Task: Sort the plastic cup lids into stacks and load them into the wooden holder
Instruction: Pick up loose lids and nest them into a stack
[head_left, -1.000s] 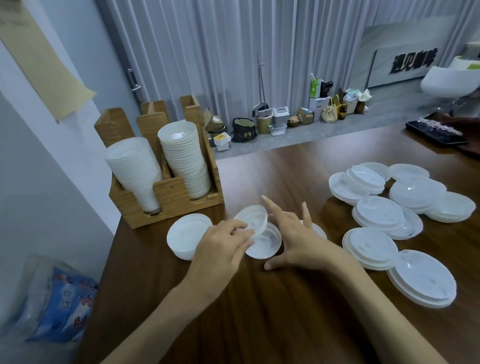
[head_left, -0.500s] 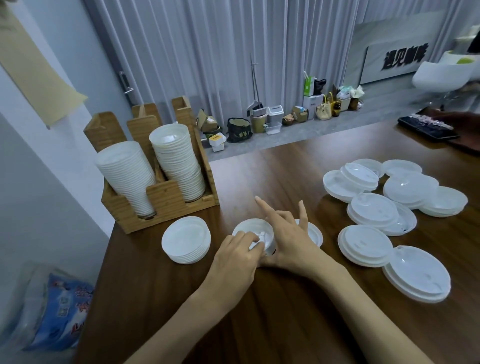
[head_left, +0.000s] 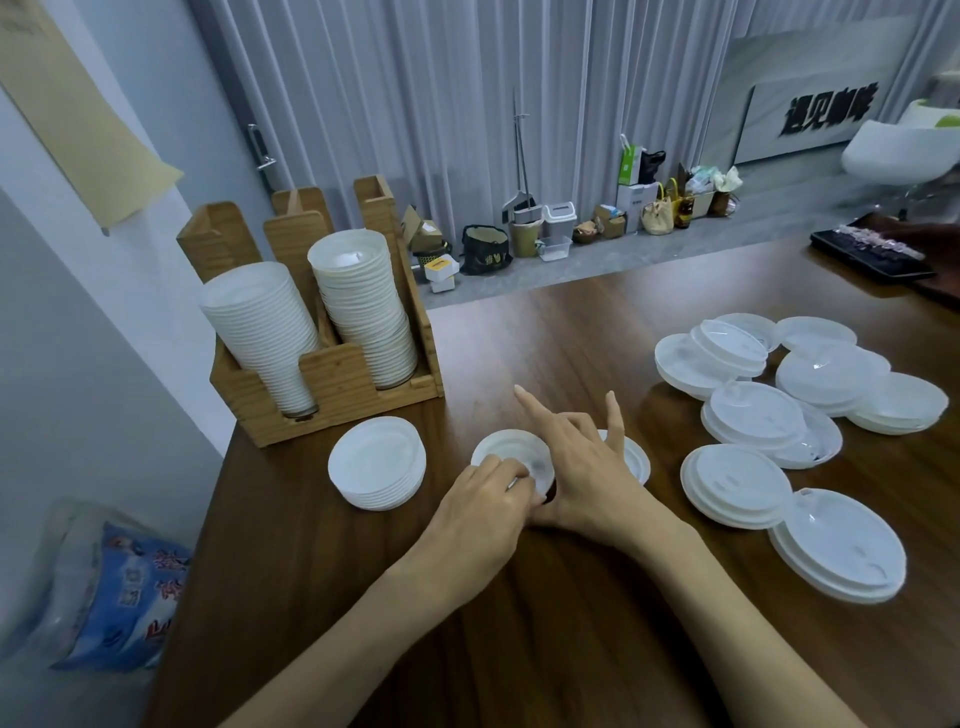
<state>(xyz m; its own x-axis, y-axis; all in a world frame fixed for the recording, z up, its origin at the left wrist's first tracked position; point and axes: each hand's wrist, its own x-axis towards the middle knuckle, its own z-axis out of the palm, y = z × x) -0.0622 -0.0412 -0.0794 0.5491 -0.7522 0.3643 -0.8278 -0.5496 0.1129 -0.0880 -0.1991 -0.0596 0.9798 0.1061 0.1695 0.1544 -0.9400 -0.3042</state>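
At the near middle of the worktop (head_left: 519, 649), both hands meet on one small lid (head_left: 511, 454). The left hand (head_left: 483, 506) pinches the lid's near rim in a closed grip; the right hand (head_left: 582, 467) curls its middle fingers onto it, index straight. Tilted a second ago, the lid now lies flat, probably nested on another. Beyond, to the left, wait the short stack (head_left: 376, 462) and the wooden holder (head_left: 332, 384); the large lids (head_left: 779, 415) to the right remain unsorted.

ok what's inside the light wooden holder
A left stack and right stack of white plastic lids, one per front slot of the wooden holder. Their bottoms and any rear slots are covered.
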